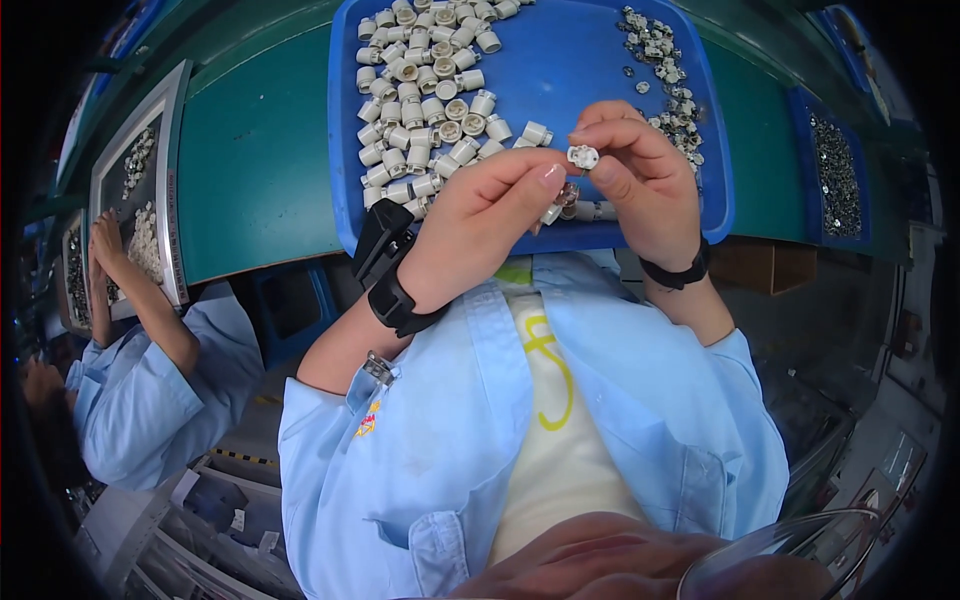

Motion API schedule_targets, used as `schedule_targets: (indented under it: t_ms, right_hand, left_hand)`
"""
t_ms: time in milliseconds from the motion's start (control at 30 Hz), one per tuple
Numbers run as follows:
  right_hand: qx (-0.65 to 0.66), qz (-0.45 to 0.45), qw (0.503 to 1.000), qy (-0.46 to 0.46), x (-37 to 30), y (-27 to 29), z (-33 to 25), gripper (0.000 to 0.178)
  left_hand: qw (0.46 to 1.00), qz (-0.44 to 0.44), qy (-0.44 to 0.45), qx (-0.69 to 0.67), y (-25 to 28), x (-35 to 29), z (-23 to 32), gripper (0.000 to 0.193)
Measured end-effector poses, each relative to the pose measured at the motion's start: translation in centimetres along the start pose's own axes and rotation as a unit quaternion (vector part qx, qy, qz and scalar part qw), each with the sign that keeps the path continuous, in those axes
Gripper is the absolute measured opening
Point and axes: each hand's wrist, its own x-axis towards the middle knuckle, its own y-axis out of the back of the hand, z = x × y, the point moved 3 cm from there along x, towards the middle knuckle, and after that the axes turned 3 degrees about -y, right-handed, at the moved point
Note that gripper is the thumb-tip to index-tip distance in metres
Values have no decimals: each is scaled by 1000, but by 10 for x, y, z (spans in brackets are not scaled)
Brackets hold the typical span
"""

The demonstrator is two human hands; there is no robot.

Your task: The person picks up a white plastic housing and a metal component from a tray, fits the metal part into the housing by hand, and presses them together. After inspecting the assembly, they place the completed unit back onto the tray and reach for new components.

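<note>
1. Your right hand [640, 170] pinches a small white socket part [583, 156] at its fingertips, above the near edge of the blue tray [560, 70].
2. Your left hand [490, 205] closes fingers on the same part and cups further pieces beneath.
3. Tray contents: heap of white sockets [425, 100] on the left, small metal pieces [665, 75] on the right.
4. The tray rests on the green worktop [255, 160].

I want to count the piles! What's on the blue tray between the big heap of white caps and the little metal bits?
Nothing: in the head view the blue tray is bare between the white caps and the metal bits.
</note>
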Motion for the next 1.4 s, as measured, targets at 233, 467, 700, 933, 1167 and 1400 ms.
schedule_targets:
  t_ms: [233, 467, 700, 933, 1167, 1400]
  right_hand:
    - [20, -9, 999, -26, -3, -6, 8, 23]
    - [106, -7, 994, -38, -2, -19, 2, 29]
    - [-365, 48, 915, 162, -7, -28, -15, 35]
    - [-201, 31, 977, 66, -3, -23, -13, 24]
    - [-216, -5, 971, 104, -3, -16, -12, 22]
    - [-183, -5, 982, 41, -10, -18, -16, 23]
  left_hand:
    - [999, 25, -5, -43, -1, 1, -4, 26]
    - [999, 24, -26, -19, 7, 0, -5, 26]
    - [998, 59, -23, -27, 4, -3, -8, 26]
    - [997, 67, -44, 14, 5, -6, -8, 27]
    - [998, 47, -31, 36, 3, -8, -9, 28]
    - [994, 86, 0, -64, 4, -7, -7, 30]
